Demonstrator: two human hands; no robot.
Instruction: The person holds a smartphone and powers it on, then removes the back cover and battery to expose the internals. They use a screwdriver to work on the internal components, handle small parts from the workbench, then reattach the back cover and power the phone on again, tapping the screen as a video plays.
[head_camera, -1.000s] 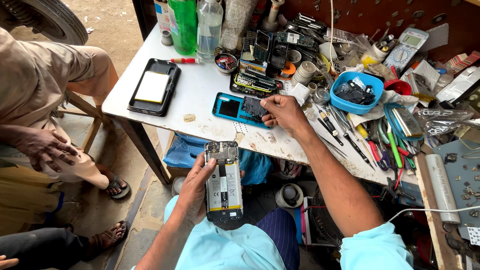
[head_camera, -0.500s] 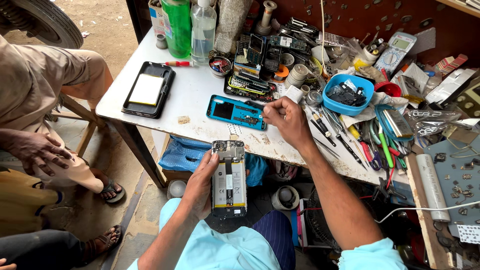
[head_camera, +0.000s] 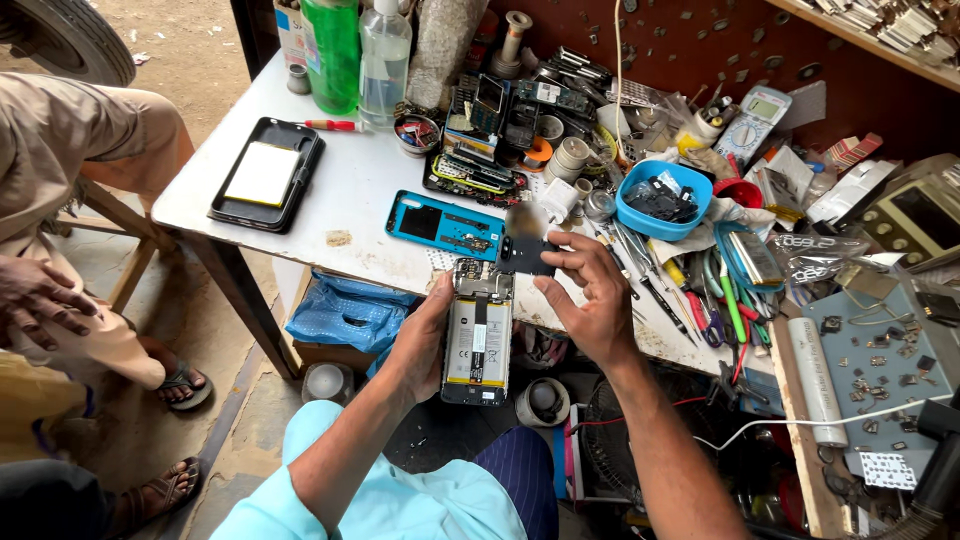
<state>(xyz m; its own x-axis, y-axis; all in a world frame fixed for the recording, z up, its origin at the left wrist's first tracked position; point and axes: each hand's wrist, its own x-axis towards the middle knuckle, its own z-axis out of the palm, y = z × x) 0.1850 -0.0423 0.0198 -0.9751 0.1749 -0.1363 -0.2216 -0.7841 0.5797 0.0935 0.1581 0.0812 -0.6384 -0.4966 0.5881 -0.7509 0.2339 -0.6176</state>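
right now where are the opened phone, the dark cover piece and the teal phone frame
opened phone (head_camera: 477, 343), head view, on its battery
dark cover piece (head_camera: 527, 254), head view, its flat middle
teal phone frame (head_camera: 443, 224), head view, its centre

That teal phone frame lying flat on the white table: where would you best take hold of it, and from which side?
Grip the teal phone frame by its two long edges, coming down from above. It lies flat and thin, its open face up with small parts showing inside, so the pinch should stay on the rim. Its left end looks freest; clutter crowds the right.

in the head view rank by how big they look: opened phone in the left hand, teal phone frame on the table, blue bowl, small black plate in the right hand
1. opened phone, nearest the camera, so unsure against the next
2. teal phone frame
3. blue bowl
4. small black plate
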